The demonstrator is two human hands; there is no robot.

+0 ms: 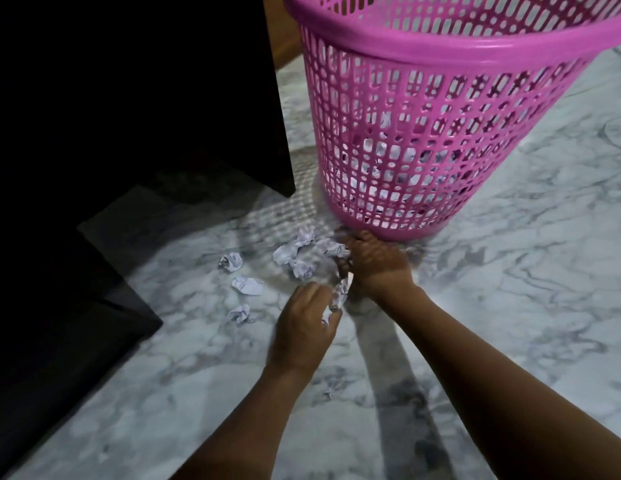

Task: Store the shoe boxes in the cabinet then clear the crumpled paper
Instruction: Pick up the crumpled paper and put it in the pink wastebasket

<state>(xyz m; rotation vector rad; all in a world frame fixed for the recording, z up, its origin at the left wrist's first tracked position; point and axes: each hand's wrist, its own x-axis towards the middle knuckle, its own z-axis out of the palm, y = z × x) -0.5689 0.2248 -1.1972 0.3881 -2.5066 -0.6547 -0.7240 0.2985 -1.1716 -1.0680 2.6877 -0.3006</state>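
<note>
Pinching a crumpled paper strip (341, 293) aimed lengthwise at the pink basket (440, 140), left hand (302, 329) curls; right hand (376, 263) touches the paper pile (297, 258), grip unclear.

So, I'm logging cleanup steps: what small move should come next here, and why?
Probably lift the crumpled piece into the pink basket: the left hand pinches it, the right hand touches the pile beside the basket's base, and three loose balls lie nearby.

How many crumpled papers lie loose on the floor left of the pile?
3: far paper, middle paper, near paper, in a line. More are bunched in the pile, some perhaps hidden.
</note>
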